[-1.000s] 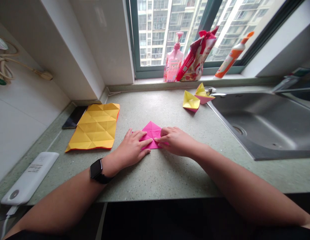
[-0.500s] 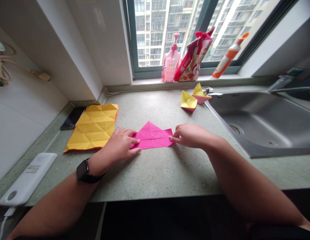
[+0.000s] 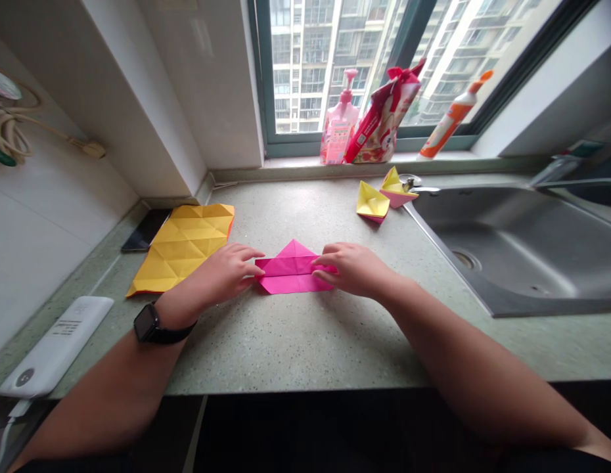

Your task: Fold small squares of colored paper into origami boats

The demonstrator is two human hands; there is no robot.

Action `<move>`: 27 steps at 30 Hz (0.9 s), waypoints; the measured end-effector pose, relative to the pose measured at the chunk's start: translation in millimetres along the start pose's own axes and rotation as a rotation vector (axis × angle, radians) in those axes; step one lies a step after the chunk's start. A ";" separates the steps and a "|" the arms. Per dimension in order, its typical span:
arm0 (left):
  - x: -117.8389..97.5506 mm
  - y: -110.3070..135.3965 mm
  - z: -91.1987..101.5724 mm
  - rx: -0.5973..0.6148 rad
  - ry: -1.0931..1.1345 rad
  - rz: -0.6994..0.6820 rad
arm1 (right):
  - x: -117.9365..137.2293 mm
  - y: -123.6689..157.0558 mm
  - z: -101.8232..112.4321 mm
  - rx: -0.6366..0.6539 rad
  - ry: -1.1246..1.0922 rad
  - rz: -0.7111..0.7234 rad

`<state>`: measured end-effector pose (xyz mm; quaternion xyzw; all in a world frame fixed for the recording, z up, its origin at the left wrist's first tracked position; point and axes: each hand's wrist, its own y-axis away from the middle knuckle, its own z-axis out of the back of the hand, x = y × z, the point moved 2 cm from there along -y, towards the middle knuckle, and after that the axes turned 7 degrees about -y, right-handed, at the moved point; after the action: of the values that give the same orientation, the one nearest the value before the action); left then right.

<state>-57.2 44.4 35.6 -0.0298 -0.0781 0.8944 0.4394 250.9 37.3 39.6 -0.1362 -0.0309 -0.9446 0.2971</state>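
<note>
A folded sheet of pink origami paper (image 3: 286, 284) lies flat on the counter in front of me, its triangular peak pointing away and a horizontal crease across its middle. At its left end is my left hand (image 3: 226, 269), wearing a black watch, fingers apart and the tips just touching the paper's edge. My right hand (image 3: 352, 266) covers the right end, thumb and fingers closed on the paper there. Beside my left hand, a creased yellow sheet (image 3: 182, 246) with an orange underside rests partly over a dark phone (image 3: 145, 230).
Two small yellow-and-pink folded paper pieces (image 3: 372, 200) stand near the steel sink (image 3: 487, 305) on the right. A white power bank (image 3: 56, 345) with a cable lies at the left. A pink pump bottle (image 3: 339, 131), a red bag (image 3: 384, 121) and an orange-white bottle (image 3: 451, 121) line the windowsill.
My right hand has slid left onto the paper's right end. My left hand has drawn back a little to the left, uncovering the paper's left corner.
</note>
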 end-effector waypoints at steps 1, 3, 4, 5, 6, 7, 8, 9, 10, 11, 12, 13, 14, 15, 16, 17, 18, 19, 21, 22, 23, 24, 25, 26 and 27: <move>0.2 -0.8 -0.6 -0.013 -0.001 -0.002 | 2.2 -0.8 -4.7 -0.011 -0.015 0.043; 0.1 -2.0 -1.9 -0.026 0.001 -0.005 | 4.5 -1.5 -12.3 -0.046 -0.010 0.090; 0.1 -2.4 -2.6 -0.026 0.004 -0.002 | 4.7 -1.5 -15.0 -0.062 0.000 0.098; 0.2 -2.7 -3.2 -0.024 0.006 0.004 | 4.5 -1.5 -16.8 -0.076 0.009 0.099; 0.3 -3.0 -3.6 -0.022 0.004 0.011 | 4.1 -1.6 -18.0 -0.083 0.013 0.098; 0.3 -3.3 -3.7 -0.022 0.001 0.017 | 3.8 -1.6 -18.6 -0.080 0.011 0.101; 0.2 -3.7 -3.6 -0.026 -0.003 0.020 | 3.7 -1.8 -18.9 -0.072 0.006 0.107; -0.2 -4.2 -3.1 -0.034 -0.005 0.020 | 4.0 -2.0 -18.7 -0.061 0.000 0.115; -1.1 -5.0 -2.5 -0.046 -0.001 0.017 | 4.6 -2.2 -18.5 -0.049 -0.006 0.124; -2.4 -6.0 -1.6 -0.064 0.010 0.015 | 5.5 -2.3 -18.1 -0.038 -0.014 0.133; -4.1 -7.1 -0.6 -0.088 0.028 0.015 | 6.7 -2.3 -17.9 -0.027 -0.023 0.142; -6.3 -8.3 0.6 -0.117 0.048 0.018 | 8.1 -2.2 -17.9 -0.021 -0.030 0.149; -8.8 -9.4 1.8 -0.152 0.067 0.019 | 9.5 -1.9 -18.2 -0.018 -0.036 0.155; -11.6 -10.3 3.0 -0.191 0.086 0.020 | 10.9 -1.7 -18.7 -0.019 -0.041 0.159; -14.6 -11.0 4.2 -0.231 0.102 0.020 | 12.0 -1.4 -19.5 -0.021 -0.045 0.160; -17.5 -11.5 5.3 -0.268 0.119 0.020 | 12.8 -1.3 -20.6 -0.023 -0.048 0.156; -20.3 -11.7 6.2 -0.300 0.138 0.020 | 13.2 -1.4 -21.7 -0.026 -0.051 0.149; -22.7 -11.6 7.1 -0.329 0.158 0.022 | 13.3 -1.7 -22.7 -0.034 -0.053 0.137; -26.4 -11.1 8.5 -0.380 0.197 0.025 | 12.1 -2.9 -23.7 -0.062 -0.050 0.104; -27.6 -10.6 9.2 -0.407 0.209 0.026 | 11.0 -3.6 -23.5 -0.080 -0.047 0.086; -28.2 -9.9 9.9 -0.436 0.217 0.030 | 9.7 -4.2 -22.8 -0.100 -0.043 0.067; -28.4 -9.2 10.5 -0.465 0.220 0.036 | 8.1 -4.7 -21.6 -0.119 -0.041 0.050; -28.3 -8.5 11.1 -0.490 0.221 0.046 | 6.6 -4.9 -20.0 -0.140 -0.042 0.035; -28.0 -7.8 11.6 -0.511 0.219 0.057 | 5.2 -4.7 -18.1 -0.164 -0.044 0.025; -27.7 -7.0 12.2 -0.531 0.216 0.070 | 4.1 -4.1 -15.8 -0.193 -0.047 0.017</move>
<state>-36.3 25.3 48.3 -0.2414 -0.2612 0.8490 0.3907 241.6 36.2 25.6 -0.1863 0.0543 -0.9372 0.2898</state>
